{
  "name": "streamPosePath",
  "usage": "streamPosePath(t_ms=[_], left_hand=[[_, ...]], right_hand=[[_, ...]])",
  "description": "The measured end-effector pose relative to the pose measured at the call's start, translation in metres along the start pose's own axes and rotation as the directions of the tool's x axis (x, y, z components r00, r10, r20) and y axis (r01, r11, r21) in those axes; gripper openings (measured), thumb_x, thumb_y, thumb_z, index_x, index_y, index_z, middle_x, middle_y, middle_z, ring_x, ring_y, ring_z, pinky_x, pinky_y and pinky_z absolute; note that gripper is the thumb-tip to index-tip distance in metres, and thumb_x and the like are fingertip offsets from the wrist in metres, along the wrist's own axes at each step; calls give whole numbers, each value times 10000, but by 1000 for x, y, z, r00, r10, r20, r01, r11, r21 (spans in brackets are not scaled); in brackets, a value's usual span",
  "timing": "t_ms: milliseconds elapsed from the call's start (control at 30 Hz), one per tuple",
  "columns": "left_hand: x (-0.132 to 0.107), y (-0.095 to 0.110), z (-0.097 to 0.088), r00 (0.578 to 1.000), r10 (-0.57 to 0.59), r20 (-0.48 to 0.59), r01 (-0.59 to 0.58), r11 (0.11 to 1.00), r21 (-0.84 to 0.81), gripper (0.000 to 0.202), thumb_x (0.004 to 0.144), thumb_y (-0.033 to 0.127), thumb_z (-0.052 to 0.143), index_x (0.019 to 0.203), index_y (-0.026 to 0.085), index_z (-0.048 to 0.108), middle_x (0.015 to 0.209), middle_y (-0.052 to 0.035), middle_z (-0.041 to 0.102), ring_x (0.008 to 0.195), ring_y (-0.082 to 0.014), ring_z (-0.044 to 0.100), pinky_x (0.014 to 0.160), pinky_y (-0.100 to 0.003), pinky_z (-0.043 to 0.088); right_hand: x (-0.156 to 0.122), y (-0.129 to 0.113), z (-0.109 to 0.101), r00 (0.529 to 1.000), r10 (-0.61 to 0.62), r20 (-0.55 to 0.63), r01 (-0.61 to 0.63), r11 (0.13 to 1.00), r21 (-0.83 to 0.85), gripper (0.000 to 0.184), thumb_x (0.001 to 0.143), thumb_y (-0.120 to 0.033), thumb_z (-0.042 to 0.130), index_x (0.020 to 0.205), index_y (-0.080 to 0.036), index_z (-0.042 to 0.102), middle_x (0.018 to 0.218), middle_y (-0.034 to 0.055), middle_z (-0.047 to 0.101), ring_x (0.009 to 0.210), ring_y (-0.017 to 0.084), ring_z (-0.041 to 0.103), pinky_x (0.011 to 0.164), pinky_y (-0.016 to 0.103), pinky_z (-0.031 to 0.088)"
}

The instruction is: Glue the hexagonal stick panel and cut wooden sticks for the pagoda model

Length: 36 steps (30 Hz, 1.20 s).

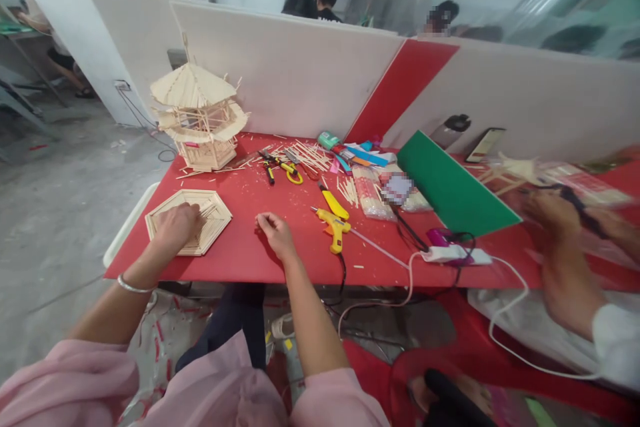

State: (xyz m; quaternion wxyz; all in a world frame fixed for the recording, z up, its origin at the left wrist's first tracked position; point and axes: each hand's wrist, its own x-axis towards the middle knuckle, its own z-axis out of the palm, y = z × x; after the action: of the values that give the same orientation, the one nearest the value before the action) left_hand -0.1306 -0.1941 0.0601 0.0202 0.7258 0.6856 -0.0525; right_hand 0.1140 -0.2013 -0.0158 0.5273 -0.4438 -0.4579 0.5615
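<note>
A six-sided frame of pale wooden sticks (213, 240) lies flat on the red tabletop at the left. My left hand (177, 223) rests over it with the fingers curled down, and whatever they grip is hidden. Thin sticks show just beside its fingertips. Apart from the frame, my right hand (274, 232) hovers low over the table's front part. Its fingers are bent together in a pinch; anything between them is too small to make out. Right of that hand lies a yellow glue gun (336, 227), with a yellow utility knife (333, 202) just behind it.
A stick-built pavilion model (200, 117) stands at the back left. Loose sticks (307, 153), pliers (270, 165) and yellow-handled scissors (293, 173) lie mid-table. Packs of sticks (373, 193), a green board (450, 187) and a power strip (455, 254) are rightward, near another person's hands (555, 213).
</note>
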Motion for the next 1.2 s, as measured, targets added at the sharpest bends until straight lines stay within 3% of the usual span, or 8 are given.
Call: streamPosePath(t_ms=[200, 333, 400, 500, 633, 733, 833, 1200], left_hand=[[-7, 3, -5, 998, -7, -65, 6, 1000, -10, 300, 945, 348, 435, 927, 163, 670, 1025, -169, 682, 977, -329, 654, 720, -361, 443], [-12, 41, -17, 949, 10, -315, -78, 976, -205, 327, 967, 329, 410, 1028, 175, 691, 1160, -146, 668, 1069, -288, 627, 833, -347, 472], [-6, 72, -15, 917, 74, -393, -228, 904, -361, 331, 962, 362, 447, 1085, 185, 698, 1158, -116, 683, 1013, -243, 646, 858, -318, 478], [19, 117, 0, 900, 140, -412, -375, 731, -570, 306, 919, 367, 537, 1071, 179, 725, 1082, -99, 711, 877, -194, 663, 825, -291, 497], [56, 156, 28, 931, 46, -362, -337, 487, -806, 217, 851, 319, 609, 916, 160, 742, 979, -87, 740, 816, -171, 662, 776, -265, 500], [67, 165, 43, 971, -41, -237, -214, 296, -931, 264, 823, 375, 608, 770, 138, 712, 697, -33, 682, 636, -145, 602, 620, -241, 452], [65, 166, 51, 986, -28, -167, -160, 161, -974, 326, 806, 424, 585, 672, 139, 667, 586, 4, 601, 571, -124, 537, 557, -227, 401], [65, 167, 56, 990, -3, -144, -142, 144, -979, 368, 770, 482, 569, 638, 145, 629, 569, 4, 568, 582, -128, 527, 555, -232, 397]], right_hand=[[2, 2, 1, 1000, -18, 9, 18, 1000, -7, 314, 773, -536, 692, 771, -224, 657, 729, -4, 641, 655, 127, 600, 655, 257, 490], [3, 5, 2, 999, -37, -2, 37, 999, -2, 310, 772, -525, 685, 739, -219, 644, 676, -20, 614, 619, 118, 572, 624, 245, 473], [4, 5, 2, 998, -58, -22, 58, 998, -9, 297, 776, -510, 674, 720, -220, 639, 653, -26, 600, 614, 115, 556, 620, 238, 464], [4, 5, 3, 993, -98, -65, 97, 995, -31, 264, 790, -491, 637, 775, -229, 663, 697, -17, 638, 623, 116, 544, 624, 236, 461], [6, 6, 3, 983, -142, -115, 134, 988, -77, 324, 828, -471, 557, 1013, -243, 692, 879, 24, 722, 734, 152, 612, 686, 264, 504], [6, 8, 0, 977, -166, -131, 150, 980, -128, 340, 845, -408, 534, 1095, -230, 681, 1009, 56, 741, 917, 200, 662, 830, 322, 527], [5, 11, -2, 975, -170, -141, 141, 971, -194, 301, 841, -327, 539, 1086, -232, 687, 1067, 66, 741, 1005, 233, 665, 937, 373, 500], [2, 10, -4, 972, -175, -159, 124, 949, -290, 285, 852, -236, 512, 1063, -245, 703, 1019, 69, 746, 998, 259, 676, 936, 390, 501]])
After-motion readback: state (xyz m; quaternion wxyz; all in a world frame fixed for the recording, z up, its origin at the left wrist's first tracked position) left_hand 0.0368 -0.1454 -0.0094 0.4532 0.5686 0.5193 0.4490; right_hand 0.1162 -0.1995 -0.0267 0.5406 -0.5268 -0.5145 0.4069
